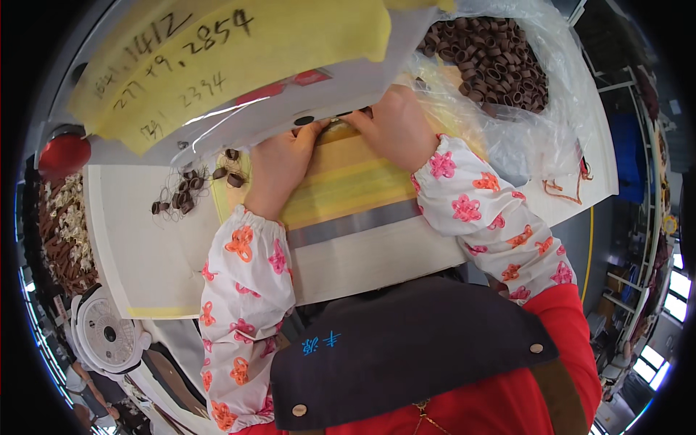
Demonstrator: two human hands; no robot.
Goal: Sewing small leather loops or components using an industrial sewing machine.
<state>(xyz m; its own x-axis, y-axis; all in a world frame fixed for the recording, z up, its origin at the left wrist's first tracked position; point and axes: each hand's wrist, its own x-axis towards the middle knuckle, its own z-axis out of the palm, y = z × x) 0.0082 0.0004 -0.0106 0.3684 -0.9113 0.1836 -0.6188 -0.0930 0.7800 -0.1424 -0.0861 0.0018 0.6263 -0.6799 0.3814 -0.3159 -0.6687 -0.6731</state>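
Observation:
Both my hands are under the head of a white sewing machine (341, 90), on a bed covered with yellow tape (348, 177). My left hand (283, 170) is closed, thumb and fingertips pressed together beside the needle area. Facing it, my right hand (399, 130) has its fingers bent in a pinch close to the same spot. A sliver of something dark shows at the right fingertips, but what the hands grip is mostly hidden. Left of my left hand lie several small brown loops (187, 190) tangled in loose thread.
A clear plastic bag (573, 87) full of brown loops (493, 61) stands at the back right. An orange-brown cord (562, 190) lies near the table's right edge. A red knob (64, 154) juts from the machine's left end; a white fan (109, 332) is at lower left.

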